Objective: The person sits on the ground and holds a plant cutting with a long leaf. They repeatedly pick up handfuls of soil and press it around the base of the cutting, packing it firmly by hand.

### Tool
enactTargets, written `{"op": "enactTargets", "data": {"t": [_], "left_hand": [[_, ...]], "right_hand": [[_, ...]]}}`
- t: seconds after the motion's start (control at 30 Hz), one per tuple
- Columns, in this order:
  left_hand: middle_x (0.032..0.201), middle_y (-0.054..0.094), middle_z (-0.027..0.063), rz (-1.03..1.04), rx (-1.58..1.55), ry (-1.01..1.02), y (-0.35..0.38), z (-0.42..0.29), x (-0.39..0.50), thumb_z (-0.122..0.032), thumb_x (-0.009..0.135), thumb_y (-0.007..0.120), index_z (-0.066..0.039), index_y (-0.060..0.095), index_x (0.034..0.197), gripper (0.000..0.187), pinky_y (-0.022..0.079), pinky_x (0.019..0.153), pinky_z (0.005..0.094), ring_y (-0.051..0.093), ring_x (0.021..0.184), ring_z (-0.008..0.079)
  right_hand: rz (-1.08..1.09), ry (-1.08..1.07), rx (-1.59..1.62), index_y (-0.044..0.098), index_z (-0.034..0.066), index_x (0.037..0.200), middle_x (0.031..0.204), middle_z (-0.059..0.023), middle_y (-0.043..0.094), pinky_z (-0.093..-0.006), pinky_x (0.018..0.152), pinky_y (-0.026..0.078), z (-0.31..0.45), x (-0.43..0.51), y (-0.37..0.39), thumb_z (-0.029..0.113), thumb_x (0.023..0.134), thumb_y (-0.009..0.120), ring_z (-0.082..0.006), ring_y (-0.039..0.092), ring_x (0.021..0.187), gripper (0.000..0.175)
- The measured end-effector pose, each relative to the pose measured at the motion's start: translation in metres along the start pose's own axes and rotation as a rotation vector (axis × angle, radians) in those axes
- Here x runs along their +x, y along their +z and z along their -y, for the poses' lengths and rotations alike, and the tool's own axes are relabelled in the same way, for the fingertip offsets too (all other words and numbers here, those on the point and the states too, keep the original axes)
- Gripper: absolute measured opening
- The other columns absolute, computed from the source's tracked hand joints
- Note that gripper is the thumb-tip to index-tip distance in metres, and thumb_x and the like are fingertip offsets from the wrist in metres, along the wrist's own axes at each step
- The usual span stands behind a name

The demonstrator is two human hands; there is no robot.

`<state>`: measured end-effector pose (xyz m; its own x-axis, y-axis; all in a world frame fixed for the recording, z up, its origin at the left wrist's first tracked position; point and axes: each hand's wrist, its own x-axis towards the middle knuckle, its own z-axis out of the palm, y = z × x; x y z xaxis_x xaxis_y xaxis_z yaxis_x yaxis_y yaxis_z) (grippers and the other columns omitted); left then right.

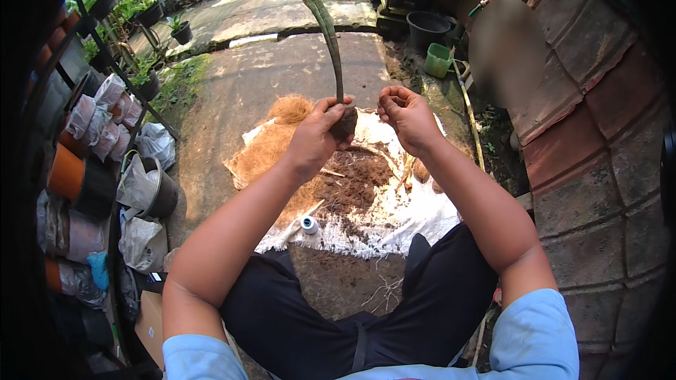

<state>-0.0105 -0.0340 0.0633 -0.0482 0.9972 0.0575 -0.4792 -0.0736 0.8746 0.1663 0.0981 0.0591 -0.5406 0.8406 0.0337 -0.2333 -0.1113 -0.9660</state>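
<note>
My left hand (318, 137) grips a dark, soil-covered root ball (344, 125). From its top rises one long, narrow, mottled green leaf (326, 26), upright and curving left towards its tip. To the right of the root ball, and apart from it, is my right hand (408, 116), thumb and fingertips pinched together. Nothing shows between those fingertips; a fine strand there would be too thin to make out. Below the hands, a white woven sack (422, 221) carries loose brown soil (354, 179), a heap of tan fibre (264, 155) and a white spool of thread (309, 224).
Pots wrapped in plastic (100, 116) crowd a rack at left, beside a dark bucket (161, 190) holding plastic bags. A cardboard box (150, 327) sits at lower left. At right are a green container (439, 60), a black basin (428, 29) and leaning roof tiles (575, 232). Pale roots (386, 291) lie between my legs.
</note>
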Motion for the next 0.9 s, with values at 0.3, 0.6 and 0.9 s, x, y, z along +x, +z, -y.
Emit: {"op": "enactTargets", "data": {"t": [0.3,0.6,0.9], "left_hand": [[0.098,0.062,0.0043,-0.115,-0.057,0.03,-0.011,-0.01,-0.007,-0.026,0.105,0.057,-0.01,0.054,0.124,0.025,0.045,0.07,0.0296,0.058,0.08,0.0135],[0.086,0.058,-0.0006,-0.206,0.172,0.043,-0.01,-0.006,-0.008,-0.02,0.098,0.071,-0.006,0.054,0.122,0.033,0.044,0.059,0.0238,0.054,0.069,0.008],[0.102,0.059,0.0003,0.007,0.14,-0.004,0.014,-0.003,-0.001,-0.02,0.095,0.076,-0.009,0.052,0.127,0.041,0.051,0.067,0.0229,0.059,0.084,0.0072]], "right_hand": [[-0.108,0.135,-0.481,0.073,-0.0003,0.105,0.093,-0.008,0.075,-0.0286,0.068,0.055,-0.007,0.014,-0.046,0.02,0.098,0.072,-0.0129,0.069,0.08,0.021],[0.101,0.059,-0.957,0.077,0.0014,0.1,0.092,-0.0087,0.078,-0.03,0.076,0.056,0.013,-0.01,-0.013,0.02,0.09,0.079,-0.0155,0.072,0.081,0.021],[0.29,0.12,0.05,0.047,0.0077,0.148,0.137,-0.0102,0.057,-0.0404,0.098,0.055,0.021,-0.037,0.033,0.039,0.104,0.061,-0.0187,0.059,0.123,0.056]]}}
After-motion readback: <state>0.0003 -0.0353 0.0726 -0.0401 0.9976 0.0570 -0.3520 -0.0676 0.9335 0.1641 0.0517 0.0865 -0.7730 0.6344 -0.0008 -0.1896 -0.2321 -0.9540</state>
